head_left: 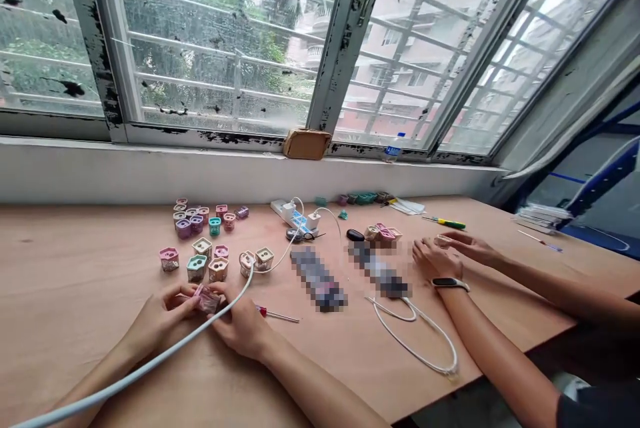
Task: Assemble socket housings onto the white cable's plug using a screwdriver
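Near the front left of the wooden table, a small pink pencil sharpener [208,300] is held between both hands. My left hand [167,311] pinches its left side with thumb and fingers. On its right side, the fingers of my right hand [243,325] are closed round it. A white cable passes in front of my right hand. Just beyond the hands stand several similar sharpeners, among them a teal one [197,269], a peach one [218,271] and a pink one [169,259]. Beside my right hand lies a red-handled screwdriver [280,315].
More sharpeners [197,223] stand farther back. A power strip [295,217], two blurred-out devices [319,279] and a looped white cable [440,335] lie mid-table. At the right, another person's hands [440,255] hold a small item, near a green-yellow screwdriver [445,222].
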`<state>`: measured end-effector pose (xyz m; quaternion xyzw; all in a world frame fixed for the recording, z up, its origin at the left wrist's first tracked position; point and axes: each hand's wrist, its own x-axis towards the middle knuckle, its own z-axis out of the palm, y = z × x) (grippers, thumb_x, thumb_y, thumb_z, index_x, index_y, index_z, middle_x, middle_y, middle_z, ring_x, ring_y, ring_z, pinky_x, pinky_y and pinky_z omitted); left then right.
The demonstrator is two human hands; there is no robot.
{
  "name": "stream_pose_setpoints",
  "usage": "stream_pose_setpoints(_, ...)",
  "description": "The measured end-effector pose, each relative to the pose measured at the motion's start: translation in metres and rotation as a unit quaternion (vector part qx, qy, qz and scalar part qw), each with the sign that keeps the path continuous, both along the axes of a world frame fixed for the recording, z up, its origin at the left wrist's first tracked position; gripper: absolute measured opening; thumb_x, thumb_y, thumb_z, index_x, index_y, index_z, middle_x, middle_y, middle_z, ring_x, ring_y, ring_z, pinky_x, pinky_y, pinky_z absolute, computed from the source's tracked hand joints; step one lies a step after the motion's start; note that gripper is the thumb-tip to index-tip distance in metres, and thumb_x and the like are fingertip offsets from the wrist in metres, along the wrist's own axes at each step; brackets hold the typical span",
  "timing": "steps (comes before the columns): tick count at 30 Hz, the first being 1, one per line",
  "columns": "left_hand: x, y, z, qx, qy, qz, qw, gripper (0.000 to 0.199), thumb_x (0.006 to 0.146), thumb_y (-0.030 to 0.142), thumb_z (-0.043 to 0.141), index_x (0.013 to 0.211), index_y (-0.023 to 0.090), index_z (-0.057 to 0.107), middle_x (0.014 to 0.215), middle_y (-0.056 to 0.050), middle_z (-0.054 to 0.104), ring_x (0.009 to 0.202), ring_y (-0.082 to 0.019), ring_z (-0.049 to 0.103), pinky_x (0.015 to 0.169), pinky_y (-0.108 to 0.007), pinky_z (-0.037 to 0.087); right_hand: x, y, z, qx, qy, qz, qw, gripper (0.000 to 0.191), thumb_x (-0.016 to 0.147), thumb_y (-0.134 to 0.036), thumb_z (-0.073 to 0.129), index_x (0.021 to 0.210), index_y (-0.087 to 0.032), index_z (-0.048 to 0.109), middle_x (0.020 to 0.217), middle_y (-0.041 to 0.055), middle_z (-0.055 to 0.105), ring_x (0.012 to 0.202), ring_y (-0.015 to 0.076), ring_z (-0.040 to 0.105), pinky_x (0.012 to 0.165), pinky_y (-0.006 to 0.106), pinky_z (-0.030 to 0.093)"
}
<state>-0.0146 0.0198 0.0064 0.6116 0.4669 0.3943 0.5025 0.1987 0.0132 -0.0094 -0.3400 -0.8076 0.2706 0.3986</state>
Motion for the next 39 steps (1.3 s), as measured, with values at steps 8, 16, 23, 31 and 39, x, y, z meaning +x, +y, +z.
stream_pose_setpoints(8, -0.011, 0.003, -0.006, -0.036, -0.094, -0.006, 0.995, 0.04, 0.077, 0.05, 0.081, 0.096, 0.017, 0.069, 0.095, -0.008, 0.074, 0.084, -0.024, 0.074, 0.077, -0.036, 0.061, 0.006, 0.001, -0.004, 0.046, 0.009, 0.01, 0.999, 0.036, 0.085, -0.008, 0.057, 0.117, -0.022, 0.063, 0.12, 0.0094, 0.067, 0.111, 0.0227, 0.066, 0.098, 0.037, 0.054)
stream_pose_setpoints(16, -0.02, 0.001, 0.003, -0.06, -0.105, 0.01, 0.993, 0.054, 0.075, 0.053, 0.082, 0.111, 0.015, 0.069, 0.1, -0.011, 0.076, 0.089, -0.025, 0.075, 0.081, -0.037, 0.062, 0.02, 0.003, 0.005, 0.051, -0.043, -0.002, 0.998, 0.029, 0.091, -0.021, 0.058, 0.119, -0.021, 0.064, 0.093, 0.0066, 0.072, 0.072, 0.0183, 0.067, 0.068, 0.03, 0.057)
stream_pose_setpoints(23, -0.019, 0.0, 0.009, -0.066, -0.098, 0.003, 0.993, 0.052, 0.067, 0.038, 0.09, 0.108, 0.014, 0.07, 0.101, -0.009, 0.076, 0.086, -0.023, 0.074, 0.074, -0.031, 0.059, 0.026, 0.005, 0.02, 0.075, -0.014, 0.004, 0.997, 0.02, 0.095, -0.021, 0.051, 0.107, -0.021, 0.068, 0.093, 0.0079, 0.074, 0.083, 0.0211, 0.071, 0.073, 0.033, 0.059)
stream_pose_setpoints(31, -0.02, 0.002, 0.006, -0.063, -0.095, 0.009, 0.993, 0.052, 0.068, 0.039, 0.09, 0.109, 0.015, 0.07, 0.104, -0.01, 0.074, 0.088, -0.024, 0.074, 0.07, -0.03, 0.059, 0.041, 0.016, 0.017, 0.007, 0.026, -0.022, 0.999, 0.029, 0.091, -0.021, 0.058, 0.118, -0.024, 0.069, 0.112, 0.0095, 0.065, 0.106, 0.0249, 0.066, 0.082, 0.036, 0.062)
stream_pose_setpoints(39, -0.02, 0.003, 0.01, -0.072, -0.112, 0.018, 0.991, 0.057, 0.064, 0.042, 0.092, 0.109, 0.014, 0.07, 0.108, -0.012, 0.075, 0.09, -0.025, 0.075, 0.074, -0.034, 0.061, 0.033, 0.014, 0.014, 0.083, -0.126, 0.021, 0.988, 0.051, 0.084, -0.005, 0.056, 0.129, -0.025, 0.067, 0.112, 0.0112, 0.056, 0.102, 0.0245, 0.063, 0.089, 0.04, 0.059)
